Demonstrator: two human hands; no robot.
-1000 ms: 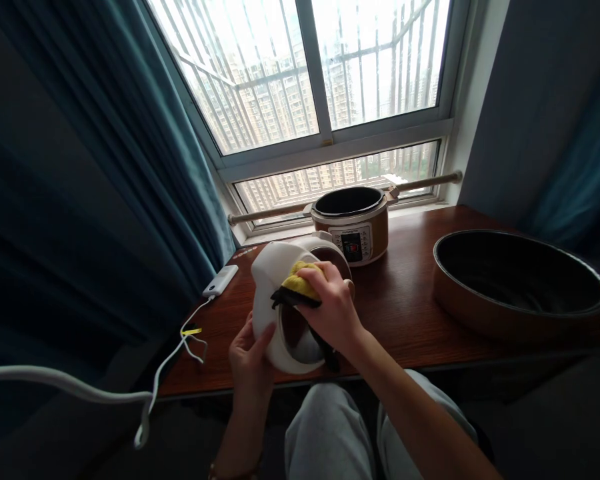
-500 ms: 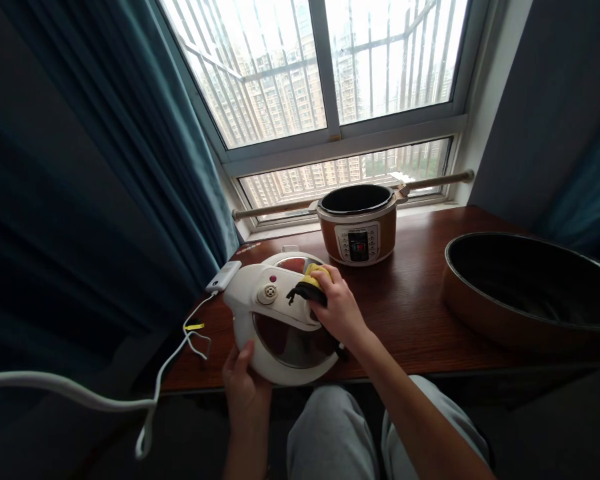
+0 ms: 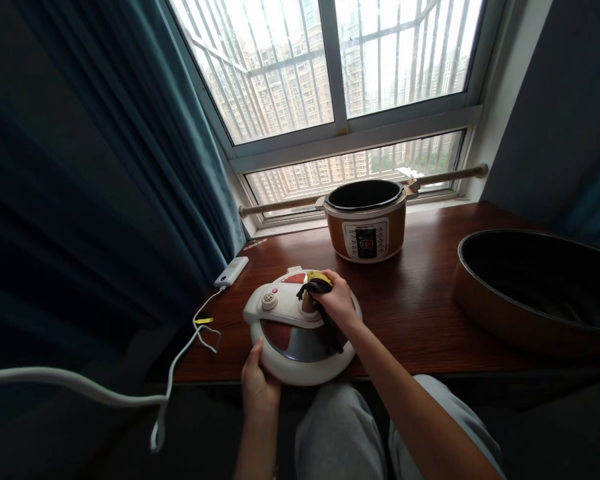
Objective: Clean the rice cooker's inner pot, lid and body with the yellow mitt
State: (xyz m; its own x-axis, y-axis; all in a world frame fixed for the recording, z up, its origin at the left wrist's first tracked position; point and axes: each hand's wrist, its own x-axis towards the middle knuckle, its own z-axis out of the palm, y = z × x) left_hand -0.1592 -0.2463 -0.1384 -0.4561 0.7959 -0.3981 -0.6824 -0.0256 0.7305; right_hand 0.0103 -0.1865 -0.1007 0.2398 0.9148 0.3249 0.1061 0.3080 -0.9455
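A round white cooker lid (image 3: 300, 370) with a shiny metal panel lies near the table's front edge. My left hand (image 3: 261, 383) grips its near left rim, thumb on top and the other fingers hidden beneath. In my right hand (image 3: 341, 305) is a black and yellow cloth (image 3: 316, 287), pressed round the knob at the lid's right part. The cloth's black end hangs down over the metal panel. A round valve and a small pink button show on the lid's left part.
Beyond the lid, an orange-brown cooker (image 3: 366, 230) stands open by the window. A large dark pan (image 3: 525, 317) is on the right of the table (image 3: 410, 320). At the left lie a white power bank (image 3: 231, 271) and a white cable (image 3: 180, 353).
The lid now lies flatter and turned slightly, its left side lower. My right hand has moved with the cloth from the lid's upper surface onto the knob. The view has shifted a little.
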